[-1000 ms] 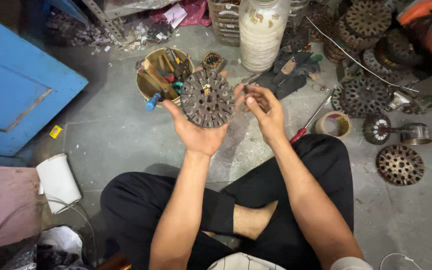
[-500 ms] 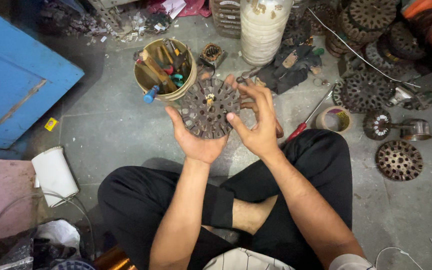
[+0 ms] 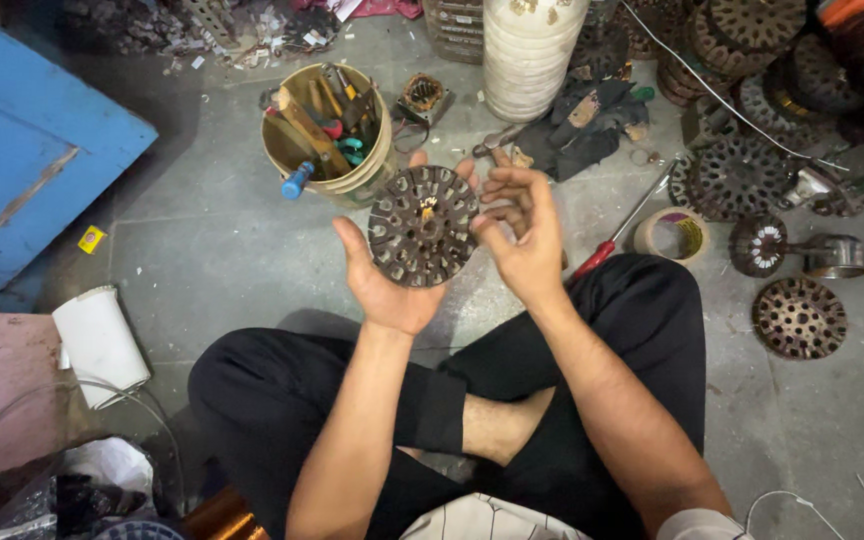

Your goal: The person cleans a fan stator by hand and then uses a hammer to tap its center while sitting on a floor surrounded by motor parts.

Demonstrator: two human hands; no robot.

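Note:
A round, dark slotted metal core disc point(image 3: 422, 226) rests upright in the palm of my left hand point(image 3: 384, 287), which grips it from below. My right hand point(image 3: 518, 232) is at the disc's right edge, fingers curled and touching its rim. I sit cross-legged on the grey floor in black trousers, and the disc is held above my knees.
A bucket of hand tools point(image 3: 330, 132) stands just beyond the disc. A tall white stack point(image 3: 532, 55), dark gloves point(image 3: 584, 120), a red-handled screwdriver point(image 3: 618, 238), a tape roll point(image 3: 672, 234) and several more slotted discs point(image 3: 798, 318) lie to the right. A blue panel point(image 3: 22, 170) and a white cup point(image 3: 100, 345) are on the left.
Both hands have dropped slightly toward my lap with the disc. The disc now faces the camera more squarely, and my right fingers have shifted along its right rim.

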